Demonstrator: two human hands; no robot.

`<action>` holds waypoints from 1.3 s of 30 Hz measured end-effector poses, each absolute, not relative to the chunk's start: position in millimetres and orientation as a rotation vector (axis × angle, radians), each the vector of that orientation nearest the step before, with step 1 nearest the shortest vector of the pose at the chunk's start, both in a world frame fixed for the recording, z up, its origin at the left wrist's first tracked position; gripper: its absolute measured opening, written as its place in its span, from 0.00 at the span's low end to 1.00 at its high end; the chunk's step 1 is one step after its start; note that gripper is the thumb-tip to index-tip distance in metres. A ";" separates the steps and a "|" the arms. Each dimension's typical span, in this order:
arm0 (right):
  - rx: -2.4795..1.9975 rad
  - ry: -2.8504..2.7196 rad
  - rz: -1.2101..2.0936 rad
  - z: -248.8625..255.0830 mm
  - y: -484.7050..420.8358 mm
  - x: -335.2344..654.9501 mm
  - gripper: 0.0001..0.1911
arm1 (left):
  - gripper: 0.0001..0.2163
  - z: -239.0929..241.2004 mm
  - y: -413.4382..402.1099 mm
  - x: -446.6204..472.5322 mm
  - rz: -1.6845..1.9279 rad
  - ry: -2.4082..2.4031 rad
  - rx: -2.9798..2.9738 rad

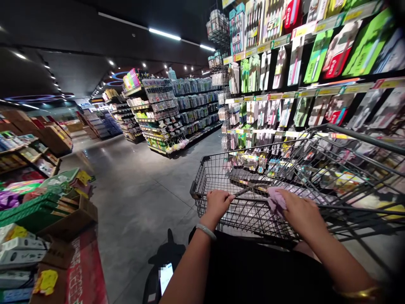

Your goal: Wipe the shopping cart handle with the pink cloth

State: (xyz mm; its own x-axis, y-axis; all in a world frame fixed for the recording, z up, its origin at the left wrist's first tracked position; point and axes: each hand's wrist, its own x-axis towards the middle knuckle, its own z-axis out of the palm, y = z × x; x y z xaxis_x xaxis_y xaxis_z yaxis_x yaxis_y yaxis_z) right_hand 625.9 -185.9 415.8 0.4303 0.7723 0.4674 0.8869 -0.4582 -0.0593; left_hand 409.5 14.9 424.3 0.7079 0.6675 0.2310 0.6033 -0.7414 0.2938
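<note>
My left hand (217, 203) is wrapped round the near rim of a dark wire shopping cart (202, 179), at its left corner. A pale bangle sits on that wrist. My right hand (299, 211) rests on the same rim further right, fingers closed over a pink cloth (275, 199). The cart basket looks empty inside and stands close in front of my body.
Shelves of hanging packaged goods (303, 63) run close along the right of the cart. A low display with cardboard boxes (68, 219) and green crates stands at the left. Grey floor (139, 190) stretches ahead toward more shelving aisles (164, 114). A phone screen (165, 276) shows below.
</note>
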 end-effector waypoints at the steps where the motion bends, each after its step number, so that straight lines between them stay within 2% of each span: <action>1: -2.346 -1.474 -0.572 409.3 -183.7 624.6 0.26 | 0.17 424.0 15.7 409.3 0.483 1.029 2.713; 7: -2.161 -1.592 -0.719 386.1 -174.5 610.4 0.33 | 0.13 428.1 12.4 410.5 0.482 1.071 2.699; 11: -2.234 -1.539 -0.583 405.3 -169.5 610.1 0.27 | 0.14 427.8 -11.7 431.1 0.620 1.023 2.760; 14: -2.221 -1.559 -0.486 411.4 -167.9 614.7 0.24 | 0.17 423.0 -30.6 447.6 0.590 0.893 2.769; 20: -1.867 -1.694 -0.536 381.0 -190.0 634.7 0.30 | 0.14 417.2 -37.5 446.3 0.625 0.835 2.802; 23: -1.858 -1.720 -0.530 378.0 -203.3 639.6 0.33 | 0.13 416.7 -38.2 442.8 0.642 0.835 2.820; 30: -1.967 -1.557 -0.511 391.1 -195.5 618.3 0.25 | 0.13 414.6 -46.7 446.1 0.654 0.841 2.816; 35: -1.846 -1.736 -0.433 388.3 -175.5 595.3 0.27 | 0.07 414.3 -44.9 445.7 0.618 0.878 2.851; 39: -1.967 -1.623 -0.391 397.0 -194.2 613.1 0.26 | 0.12 415.3 -42.0 444.3 0.601 0.842 2.855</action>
